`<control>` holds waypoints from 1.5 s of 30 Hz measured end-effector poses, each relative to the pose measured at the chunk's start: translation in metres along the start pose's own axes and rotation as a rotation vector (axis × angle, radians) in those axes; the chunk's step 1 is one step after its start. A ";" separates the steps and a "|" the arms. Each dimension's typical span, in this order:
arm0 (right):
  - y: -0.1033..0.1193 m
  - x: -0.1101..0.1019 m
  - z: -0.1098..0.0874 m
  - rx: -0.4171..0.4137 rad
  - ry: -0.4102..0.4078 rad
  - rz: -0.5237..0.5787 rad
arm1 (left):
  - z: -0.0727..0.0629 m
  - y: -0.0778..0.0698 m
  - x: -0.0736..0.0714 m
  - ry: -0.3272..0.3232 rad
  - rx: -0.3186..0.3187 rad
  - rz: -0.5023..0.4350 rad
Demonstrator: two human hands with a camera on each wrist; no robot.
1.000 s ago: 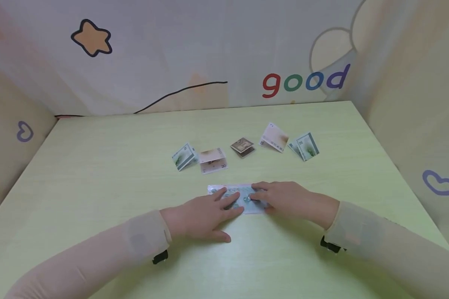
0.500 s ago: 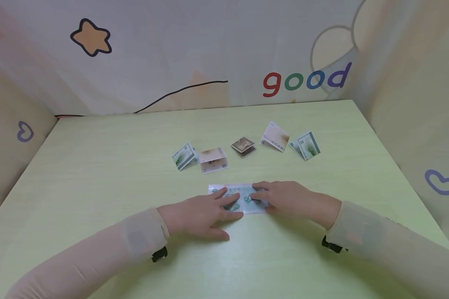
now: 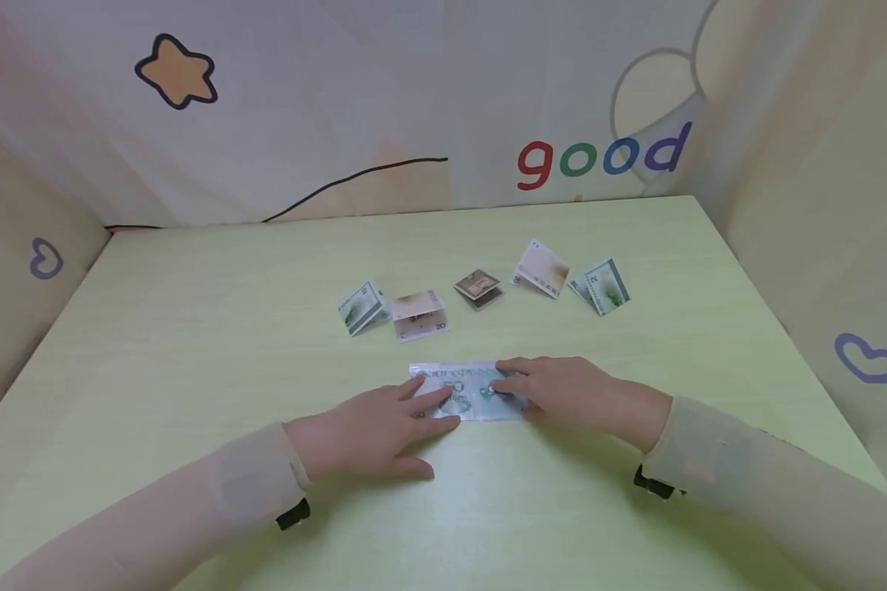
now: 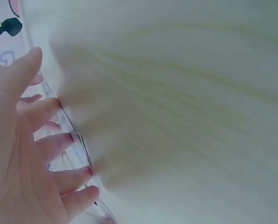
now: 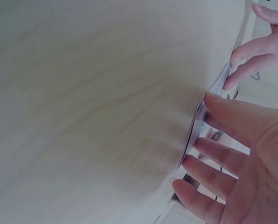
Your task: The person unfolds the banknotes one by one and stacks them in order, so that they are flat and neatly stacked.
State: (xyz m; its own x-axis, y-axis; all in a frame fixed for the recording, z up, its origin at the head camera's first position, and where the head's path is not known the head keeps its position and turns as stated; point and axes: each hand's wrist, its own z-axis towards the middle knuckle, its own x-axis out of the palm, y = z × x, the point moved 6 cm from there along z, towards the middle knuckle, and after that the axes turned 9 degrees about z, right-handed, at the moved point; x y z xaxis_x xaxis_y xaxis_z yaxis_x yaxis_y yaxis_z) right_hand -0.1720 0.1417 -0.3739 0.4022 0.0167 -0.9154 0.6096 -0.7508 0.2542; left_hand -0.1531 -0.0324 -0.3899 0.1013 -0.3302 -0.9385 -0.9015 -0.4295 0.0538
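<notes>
Resting fingers (image 3: 513, 385) on a banknote (image 3: 475, 402), pale green tabletop (image 3: 214, 328), cartoon-printed walls (image 3: 303, 90)

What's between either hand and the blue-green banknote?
Nothing visible. The left hand has fingertips on the left part of the blue-green banknote; the right hand covers its right end. The five folded banknotes lie beyond its far edge, not in between.
</notes>
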 end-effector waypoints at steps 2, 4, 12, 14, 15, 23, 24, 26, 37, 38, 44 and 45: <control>0.000 0.000 0.000 0.001 -0.001 0.002 | -0.003 0.003 0.000 -0.005 -0.013 0.004; 0.000 -0.001 0.000 -0.002 -0.002 0.001 | -0.007 0.005 0.002 -0.005 -0.022 0.004; 0.001 0.000 0.002 0.013 0.021 0.010 | -0.018 0.012 -0.001 -0.039 -0.040 -0.042; 0.001 -0.001 0.001 0.012 0.020 0.010 | -0.021 0.013 -0.003 -0.077 -0.030 -0.033; 0.001 -0.001 0.001 0.009 0.019 0.010 | -0.022 0.013 -0.004 -0.094 -0.027 -0.029; 0.002 0.000 0.003 0.000 0.002 0.053 | -0.024 0.019 -0.011 -0.259 -0.027 0.034; 0.002 0.000 0.004 -0.007 -0.004 0.055 | -0.024 0.021 -0.013 -0.289 -0.036 0.041; 0.001 0.000 0.004 -0.013 -0.010 0.063 | -0.024 0.025 -0.016 -0.359 -0.068 0.040; -0.002 -0.004 0.003 -0.028 -0.028 0.106 | -0.030 0.069 -0.033 -0.594 -0.430 -0.099; -0.002 -0.004 0.002 -0.029 -0.035 0.108 | -0.030 0.072 -0.033 -0.606 -0.452 -0.104; -0.003 -0.008 0.001 -0.026 -0.069 0.108 | -0.024 0.090 -0.031 -0.613 -0.546 -0.147; -0.004 -0.009 0.001 -0.025 -0.072 0.109 | -0.023 0.093 -0.032 -0.616 -0.554 -0.160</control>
State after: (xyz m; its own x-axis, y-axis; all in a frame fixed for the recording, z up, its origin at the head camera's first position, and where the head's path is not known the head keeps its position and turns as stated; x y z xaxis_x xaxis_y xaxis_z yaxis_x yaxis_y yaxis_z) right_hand -0.1785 0.1436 -0.3672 0.4172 -0.1122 -0.9019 0.5820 -0.7292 0.3599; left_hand -0.2302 -0.0809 -0.3472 -0.1829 0.2180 -0.9587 -0.5425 -0.8356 -0.0865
